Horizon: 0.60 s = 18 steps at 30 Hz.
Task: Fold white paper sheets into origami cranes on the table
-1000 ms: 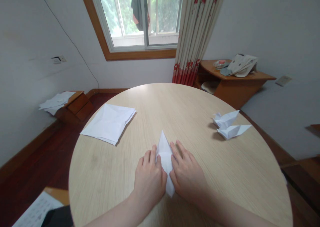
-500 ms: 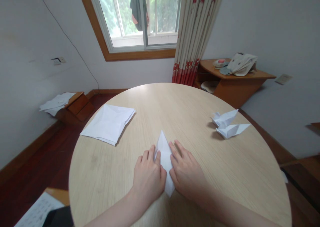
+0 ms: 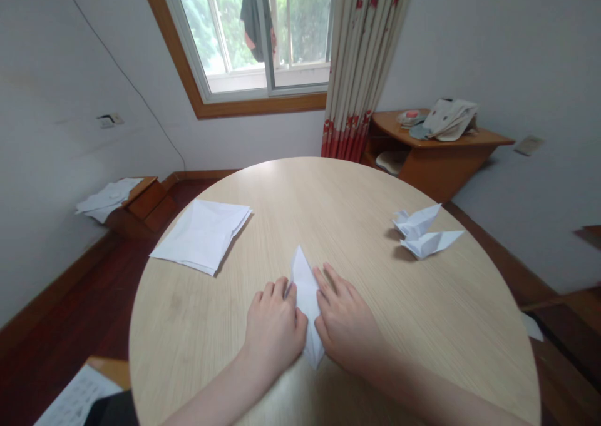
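Observation:
A narrow, kite-shaped folded white paper (image 3: 304, 288) lies on the round wooden table (image 3: 422, 313), its point aimed away from me. My left hand (image 3: 275, 323) rests on the paper's left edge with its fingers curled and pressing down. My right hand (image 3: 345, 316) lies flat on the right edge, fingers stretched out along the fold. The paper's near part is partly hidden between the two hands.
A stack of white paper sheets (image 3: 201, 233) lies at the table's left. Two folded paper figures (image 3: 422, 232) sit at the right. Beyond the table are a window, a flowered curtain (image 3: 361, 69) and a wooden side shelf (image 3: 436, 151) with items on it.
Both hands and the paper stay in place; my left fingers have curled in slightly. The view has shifted a little.

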### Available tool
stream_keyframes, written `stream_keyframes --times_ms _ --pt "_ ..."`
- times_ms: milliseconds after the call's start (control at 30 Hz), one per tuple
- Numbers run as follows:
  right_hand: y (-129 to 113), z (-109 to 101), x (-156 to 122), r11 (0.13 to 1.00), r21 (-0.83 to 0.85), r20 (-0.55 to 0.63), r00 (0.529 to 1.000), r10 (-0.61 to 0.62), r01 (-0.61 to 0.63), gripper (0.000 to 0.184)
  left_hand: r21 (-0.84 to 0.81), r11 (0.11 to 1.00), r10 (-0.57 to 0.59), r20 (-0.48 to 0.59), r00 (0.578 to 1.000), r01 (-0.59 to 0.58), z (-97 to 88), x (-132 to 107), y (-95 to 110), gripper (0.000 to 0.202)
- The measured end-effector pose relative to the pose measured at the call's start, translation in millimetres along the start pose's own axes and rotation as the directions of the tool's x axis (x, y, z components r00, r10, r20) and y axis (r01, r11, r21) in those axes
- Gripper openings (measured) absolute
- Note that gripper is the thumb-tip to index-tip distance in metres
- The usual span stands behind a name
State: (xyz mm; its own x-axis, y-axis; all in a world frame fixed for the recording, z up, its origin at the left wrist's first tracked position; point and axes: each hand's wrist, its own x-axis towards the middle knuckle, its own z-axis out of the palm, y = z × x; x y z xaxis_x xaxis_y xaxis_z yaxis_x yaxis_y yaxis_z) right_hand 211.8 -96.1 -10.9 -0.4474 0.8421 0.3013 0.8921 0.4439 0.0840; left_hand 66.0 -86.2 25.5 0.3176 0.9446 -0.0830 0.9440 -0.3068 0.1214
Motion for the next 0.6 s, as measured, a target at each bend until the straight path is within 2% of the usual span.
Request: stream_keyframes --times_ms 267,600 --pt "-0.3 -0.2 0.8 1.0 0.021 -0.003 1.0 0.011 -0.011 0.039 0.039 0.998 0.043 0.063 0.997 -0.046 -4.1 3.1 -2.8 0.048" --pt "0.3 -2.2 2.1 0.998 0.059 0.025 0.999 0.03 -0.032 0.037 0.108 0.994 0.013 0.103 0.995 -0.024 -15.3 13.0 3.6 0.039"
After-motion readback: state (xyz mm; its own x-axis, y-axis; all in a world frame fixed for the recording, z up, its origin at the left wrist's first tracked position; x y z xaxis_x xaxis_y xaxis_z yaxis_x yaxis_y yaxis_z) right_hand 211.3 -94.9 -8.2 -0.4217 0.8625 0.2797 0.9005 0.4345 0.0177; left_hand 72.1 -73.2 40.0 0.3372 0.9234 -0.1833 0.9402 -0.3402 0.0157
